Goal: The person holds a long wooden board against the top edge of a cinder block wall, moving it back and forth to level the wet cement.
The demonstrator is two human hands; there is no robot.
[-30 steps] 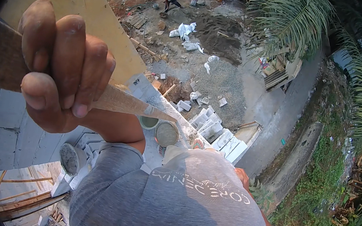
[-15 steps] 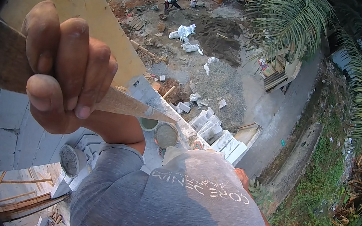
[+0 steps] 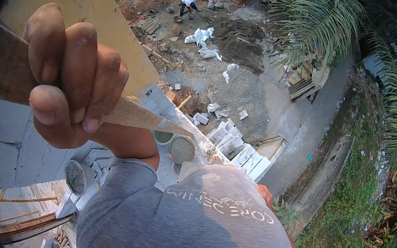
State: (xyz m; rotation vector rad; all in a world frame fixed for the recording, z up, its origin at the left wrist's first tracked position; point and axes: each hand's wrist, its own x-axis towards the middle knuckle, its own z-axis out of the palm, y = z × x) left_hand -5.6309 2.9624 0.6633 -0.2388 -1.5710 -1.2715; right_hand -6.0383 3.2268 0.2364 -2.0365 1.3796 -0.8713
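Observation:
My left hand (image 3: 78,72) is raised at the upper left, its fingers and thumb wrapped round a length of timber (image 3: 135,114). The wood runs from the left rim, through my fist, and narrows away toward two buckets below. My right hand (image 3: 265,194) shows only in part beyond the right side of my grey T-shirt (image 3: 186,221). Its fingers are hidden, so whether it holds anything cannot be made out. A yellowish board (image 3: 124,40) stands behind my left hand.
A mortar bucket (image 3: 182,150) and a greenish bucket (image 3: 162,137) sit below me; another bucket (image 3: 79,178) is left of my body. Pale blocks (image 3: 229,137) lie stacked by the wall edge. Far below are gravel (image 3: 246,97), sand, a bent-over person (image 3: 187,3) and palm fronds (image 3: 319,25).
My left hand has shifted very slightly downward on the picture, still gripping the timber. The distant person has moved a little. My right hand looks the same.

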